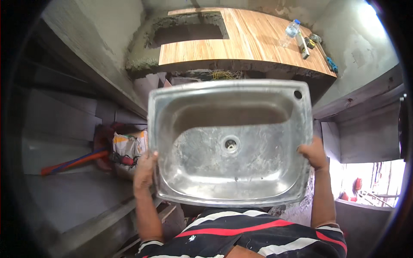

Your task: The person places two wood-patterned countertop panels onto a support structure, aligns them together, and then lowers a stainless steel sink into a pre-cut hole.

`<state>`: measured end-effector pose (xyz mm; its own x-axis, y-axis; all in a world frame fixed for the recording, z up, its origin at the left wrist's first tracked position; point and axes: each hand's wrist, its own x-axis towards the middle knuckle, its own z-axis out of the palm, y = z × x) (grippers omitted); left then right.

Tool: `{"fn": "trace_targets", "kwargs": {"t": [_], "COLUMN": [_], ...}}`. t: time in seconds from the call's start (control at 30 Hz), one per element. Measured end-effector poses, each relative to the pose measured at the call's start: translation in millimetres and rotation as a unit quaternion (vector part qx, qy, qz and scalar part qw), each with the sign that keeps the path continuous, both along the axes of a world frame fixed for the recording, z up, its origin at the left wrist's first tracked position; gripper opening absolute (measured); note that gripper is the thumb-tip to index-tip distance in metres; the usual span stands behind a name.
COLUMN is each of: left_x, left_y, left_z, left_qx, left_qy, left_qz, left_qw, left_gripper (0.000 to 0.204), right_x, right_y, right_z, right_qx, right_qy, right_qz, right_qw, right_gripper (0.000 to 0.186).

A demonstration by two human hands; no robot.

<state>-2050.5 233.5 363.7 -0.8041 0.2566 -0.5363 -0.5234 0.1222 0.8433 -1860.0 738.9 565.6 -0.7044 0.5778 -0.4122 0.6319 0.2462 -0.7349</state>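
A stainless steel sink point(202, 159) with a round drain hole in its floor and a small hole at its far right corner is held up in front of my chest. My left hand point(146, 170) grips its left rim, thumb on the edge. On the opposite rim my right hand point(316, 155) is closed, thumb over the top and fingers out of sight underneath. Dull smears mark the basin. Beyond it lies a counter with wood-look tiles point(254, 38), which has a rectangular opening point(189, 33) framed by rough cement at its left.
A clear bottle with a blue cap point(292, 29), a level-like bar point(302, 46) and a tape measure point(309, 42) sit on the counter's right side. Left of me are a white sack point(129, 144) and an orange-and-blue handle point(75, 162). Bare cement walls flank the counter.
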Motion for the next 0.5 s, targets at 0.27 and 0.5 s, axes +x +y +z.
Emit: {"fn": "trace_targets", "kwargs": {"t": [0.27, 0.5], "left_x": [-136, -324], "left_y": [35, 72], "left_z": [193, 189], "left_qx": [0.032, -0.031], "left_qy": [0.18, 0.248], "left_qz": [-0.003, -0.009], "left_qw": [0.983, 0.968], "left_gripper": [0.049, 0.036], "right_x": [-142, -328], "right_y": [69, 159], "right_z": [84, 48], "right_qx": [0.114, 0.189], "right_qy": [0.224, 0.282], "right_qz": [0.155, 0.164], "right_qw": [0.955, 0.926], "right_gripper": [0.033, 0.033]}}
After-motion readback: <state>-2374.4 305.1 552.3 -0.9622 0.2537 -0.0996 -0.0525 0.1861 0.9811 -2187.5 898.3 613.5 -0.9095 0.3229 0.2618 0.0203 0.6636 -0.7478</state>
